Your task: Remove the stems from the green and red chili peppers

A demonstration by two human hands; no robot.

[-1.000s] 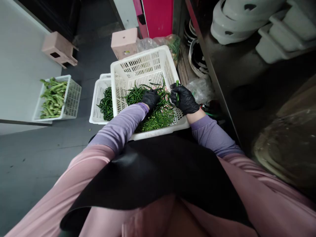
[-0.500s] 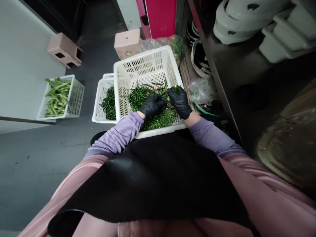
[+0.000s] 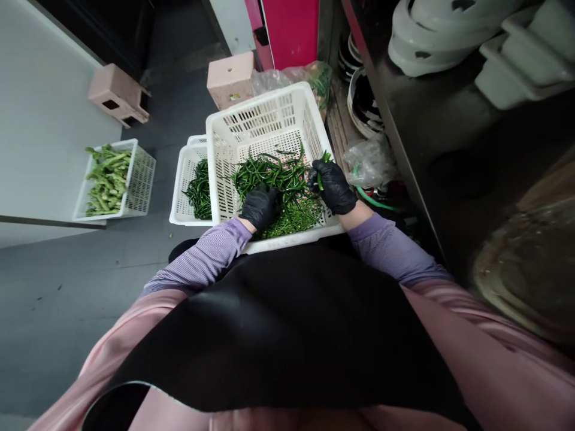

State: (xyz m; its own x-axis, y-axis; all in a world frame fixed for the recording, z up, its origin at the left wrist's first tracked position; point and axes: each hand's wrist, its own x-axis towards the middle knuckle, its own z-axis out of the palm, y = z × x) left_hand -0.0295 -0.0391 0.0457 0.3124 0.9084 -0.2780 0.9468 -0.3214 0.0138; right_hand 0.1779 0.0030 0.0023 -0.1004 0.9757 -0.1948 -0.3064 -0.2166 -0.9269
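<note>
A big white basket (image 3: 265, 114) holds long green peppers (image 3: 258, 173) and, nearer my body, a heap of small green stems (image 3: 294, 218). My left hand (image 3: 260, 206), in a black glove, is closed at the left edge of the peppers; whatever its fingers may hold is hidden. My right hand (image 3: 332, 184), also gloved in black, is wrapped round some green peppers (image 3: 320, 181) by the basket's right wall. Pepper ends stick out above and below its fingers.
Left of the big basket stands a smaller white basket (image 3: 178, 200) of dark green peppers. Farther left is a white basket (image 3: 140, 179) of pale green vegetables. Pink stools (image 3: 231, 75) stand beyond. A dark shelf (image 3: 404, 143) runs along the right, above plastic bags (image 3: 371, 161).
My left hand has moved left and slightly toward my body, away from my right hand. My right hand has shifted slightly right, and more of the green peppers in it now shows.
</note>
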